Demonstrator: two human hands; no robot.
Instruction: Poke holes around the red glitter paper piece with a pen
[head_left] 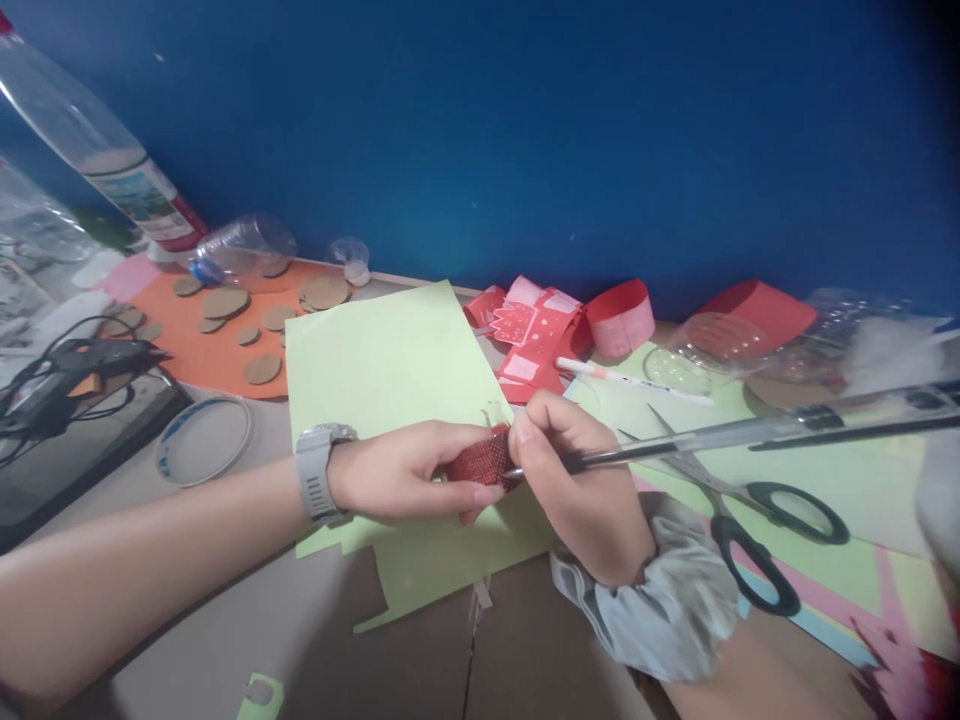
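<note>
My left hand [405, 470], with a grey watch [319, 470] on the wrist, grips a small red textured piece [484, 460] over a light green sheet of paper [390, 370]. My right hand [577, 480], with a grey scrunchie [664, 600] on its wrist, holds a clear pen [750, 430] whose tip touches the red piece. The pen's shaft runs off to the right edge.
Black-handled scissors [757, 510] lie right of my hands. Red paper cut-outs [540, 330], a red paper ring [621, 316] and a white marker [630, 378] sit behind. Cardboard discs [225, 300] on orange paper, plastic bottles [112, 160], a tape ring [202, 440] and a glue gun [75, 370] are at left.
</note>
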